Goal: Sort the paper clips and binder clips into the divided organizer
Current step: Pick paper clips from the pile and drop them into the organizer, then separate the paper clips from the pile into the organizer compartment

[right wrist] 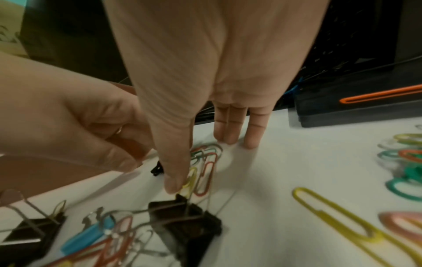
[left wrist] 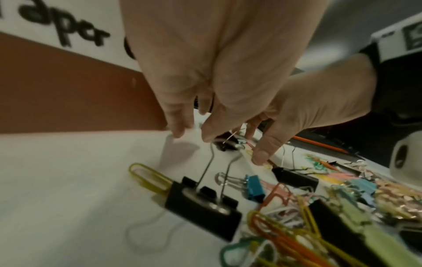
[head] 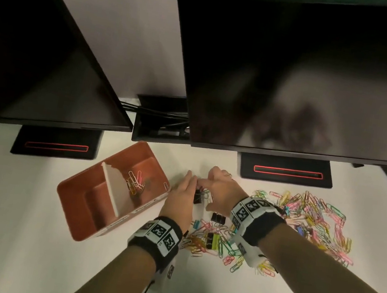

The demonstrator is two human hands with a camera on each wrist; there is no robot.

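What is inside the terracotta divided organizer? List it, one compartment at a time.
The terracotta divided organizer has a white divider. The far compartment holds a few coloured paper clips. The near compartment shows only bare floor, though its wall hides the nearest strip. No binder clips show inside.

The organizer (head: 91,206) sits left of the clip pile (head: 302,221), seemingly a few paper clips (head: 135,181) inside it.

Two dark monitors (head: 300,74) stand on a white desk (head: 21,233).

Two monitors (head: 300,72) (one organizer (head: 81,204))
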